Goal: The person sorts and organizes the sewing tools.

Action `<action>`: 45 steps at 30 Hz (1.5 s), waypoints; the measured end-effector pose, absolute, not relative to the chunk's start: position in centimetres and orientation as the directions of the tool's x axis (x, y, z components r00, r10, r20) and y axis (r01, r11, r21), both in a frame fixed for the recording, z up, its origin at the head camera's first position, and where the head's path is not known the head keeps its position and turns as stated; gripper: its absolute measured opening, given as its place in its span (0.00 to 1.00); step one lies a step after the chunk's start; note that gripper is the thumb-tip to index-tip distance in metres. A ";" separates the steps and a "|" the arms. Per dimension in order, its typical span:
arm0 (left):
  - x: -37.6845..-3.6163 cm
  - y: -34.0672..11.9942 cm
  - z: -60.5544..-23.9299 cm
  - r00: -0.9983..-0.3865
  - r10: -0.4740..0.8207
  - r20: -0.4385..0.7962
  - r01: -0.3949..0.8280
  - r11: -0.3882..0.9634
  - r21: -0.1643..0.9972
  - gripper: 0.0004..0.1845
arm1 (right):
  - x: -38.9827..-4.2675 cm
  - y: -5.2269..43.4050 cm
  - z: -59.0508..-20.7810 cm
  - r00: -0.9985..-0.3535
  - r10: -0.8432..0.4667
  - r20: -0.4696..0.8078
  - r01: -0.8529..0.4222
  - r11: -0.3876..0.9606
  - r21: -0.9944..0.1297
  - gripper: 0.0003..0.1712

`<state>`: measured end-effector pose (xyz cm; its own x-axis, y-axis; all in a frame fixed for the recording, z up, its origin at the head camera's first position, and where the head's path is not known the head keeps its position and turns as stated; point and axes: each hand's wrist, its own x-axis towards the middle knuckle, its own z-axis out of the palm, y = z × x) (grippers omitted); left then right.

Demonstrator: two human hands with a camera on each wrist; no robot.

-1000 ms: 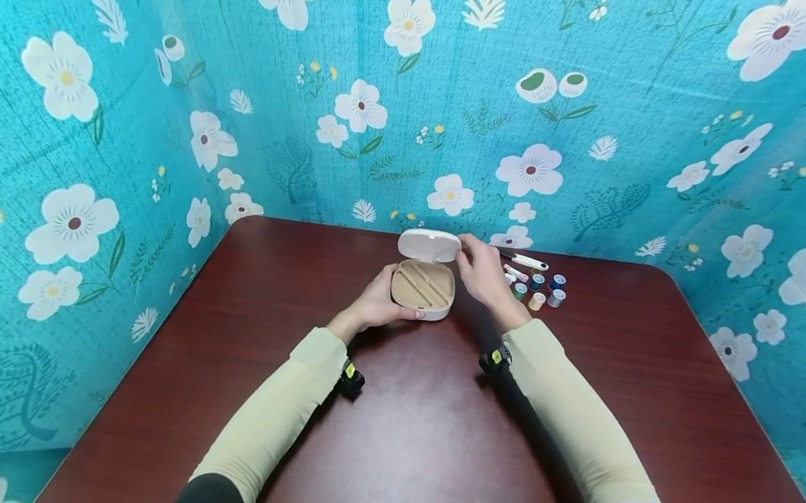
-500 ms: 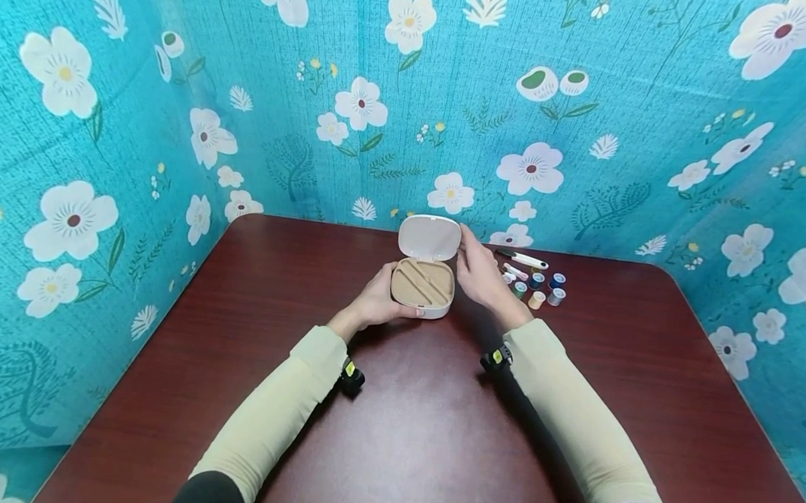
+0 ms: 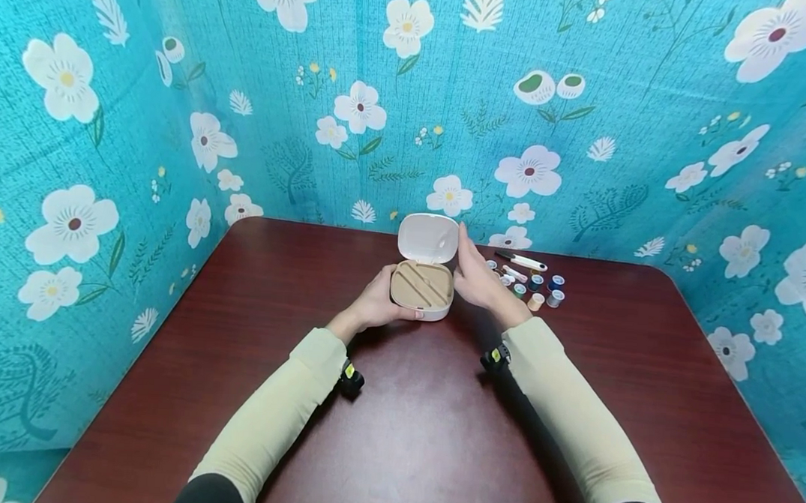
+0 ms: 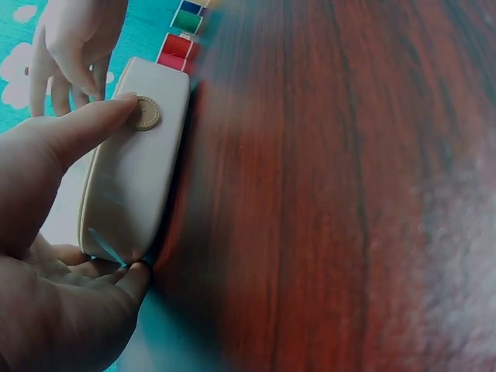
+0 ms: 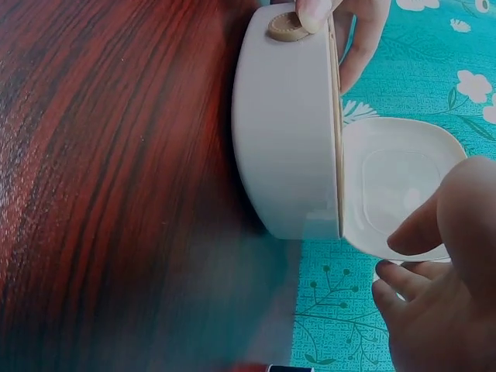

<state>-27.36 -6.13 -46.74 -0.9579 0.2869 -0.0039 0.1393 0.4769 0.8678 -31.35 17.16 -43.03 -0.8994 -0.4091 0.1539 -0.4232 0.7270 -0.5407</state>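
1. Case [image 3: 422, 285] sits near the table's [image 3: 395, 439] far edge, about midway along.
2. Left hand [image 3: 377, 303] grips its side, thumb at the button [image 4: 146, 114]; right hand [image 3: 478, 276] is loosely spread beside the raised lid [image 3: 427, 238], contact unclear.
3. Lid-raising seems nearly finished; next calls for checking the lid stands unsupported.

Left hand [image 3: 376, 301] is gripping the left side of a rounded white box [image 5: 287, 139], its rounded white lid [image 3: 428, 237] standing behind and right of that grip. Farther right, past the right hand [image 3: 480, 277], multicoloured cylindrical thread spools [image 3: 536, 283] are sitting on the dark-red wood-grain table [image 3: 409, 424].
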 end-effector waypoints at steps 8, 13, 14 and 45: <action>-27.4 -6.3 -46.6 -0.959 0.285 0.011 0.156 0.491 0.857 0.58 | -31.5 17.3 -43.0 -0.907 -0.409 0.099 -0.399 0.763 -0.508 0.48; -27.4 -6.3 -46.3 -0.956 0.293 0.024 0.169 0.480 0.861 0.58 | -31.8 17.2 -42.6 -0.913 -0.397 0.093 -0.388 0.775 -0.499 0.47; -27.4 -6.3 -46.3 -0.956 0.291 0.023 0.167 0.481 0.861 0.58 | -31.8 17.2 -42.6 -0.914 -0.396 0.091 -0.386 0.776 -0.498 0.47; -27.8 -6.8 -46.4 -0.950 0.311 -0.001 0.175 0.537 0.825 0.61 | -30.9 16.6 -41.6 -0.872 -0.451 0.190 -0.486 0.751 -0.446 0.28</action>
<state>-27.78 -6.78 -46.37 -0.9503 0.3114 -0.0010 0.1751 0.5372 0.8251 -30.86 16.63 -41.60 -0.8718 -0.4514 0.1904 -0.4864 0.7511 -0.4464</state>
